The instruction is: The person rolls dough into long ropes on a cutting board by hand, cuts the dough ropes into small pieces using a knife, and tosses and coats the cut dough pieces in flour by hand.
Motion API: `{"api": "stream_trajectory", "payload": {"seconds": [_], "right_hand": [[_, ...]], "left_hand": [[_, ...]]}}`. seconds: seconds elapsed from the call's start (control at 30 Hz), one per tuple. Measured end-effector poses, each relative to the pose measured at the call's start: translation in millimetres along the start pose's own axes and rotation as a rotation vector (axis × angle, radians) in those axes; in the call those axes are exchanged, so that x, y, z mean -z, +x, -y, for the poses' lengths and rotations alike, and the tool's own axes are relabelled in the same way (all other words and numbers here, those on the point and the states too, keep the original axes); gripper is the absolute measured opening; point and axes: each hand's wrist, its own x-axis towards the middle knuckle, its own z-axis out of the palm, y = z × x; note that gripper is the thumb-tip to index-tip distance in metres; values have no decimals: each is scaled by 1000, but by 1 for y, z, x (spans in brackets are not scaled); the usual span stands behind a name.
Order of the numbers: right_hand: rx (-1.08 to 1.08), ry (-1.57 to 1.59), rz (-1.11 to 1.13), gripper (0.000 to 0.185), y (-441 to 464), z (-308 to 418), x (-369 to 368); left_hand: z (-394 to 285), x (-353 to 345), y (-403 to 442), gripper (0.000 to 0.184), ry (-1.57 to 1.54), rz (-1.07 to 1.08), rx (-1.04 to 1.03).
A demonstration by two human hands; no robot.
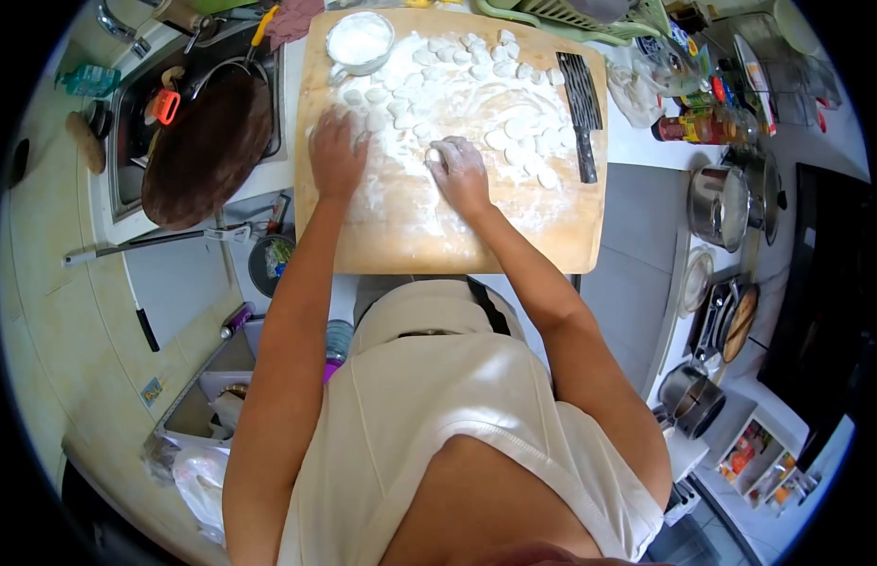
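Note:
A wooden board dusted with white flour lies in front of me. My left hand rests on its left part, palm down, fingers stretched out beside small dough pieces. My right hand, dusty with flour, is near the middle with its fingers curled around a small dough piece, partly hidden by them. Several floured dough pieces lie in a cluster to the right, and more dough pieces spread along the far side. A white cup of flour stands at the far left corner.
A cleaver with a black handle lies at the board's right edge. Left of the board is a sink with a large dark round lid over it. Bottles and a steel pot stand on the right. A green rack is behind.

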Motion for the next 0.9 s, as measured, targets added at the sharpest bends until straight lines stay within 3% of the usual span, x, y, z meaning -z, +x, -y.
{"api": "stream_trajectory", "payload": {"seconds": [0.23, 0.4, 0.77, 0.9], "right_hand": [[-162, -17, -26, 37, -4, 12, 19], [-219, 15, -71, 42, -4, 11, -7], [-141, 4, -102, 42, -20, 2, -3], [-224, 48, 54, 37, -13, 6, 10]], "left_hand": [[0, -1, 0, 48, 18, -23, -14], [1, -3, -3, 49, 14, -17, -3], [3, -5, -3, 50, 72, 13, -13], [2, -6, -3, 51, 86, 12, -13]]}}
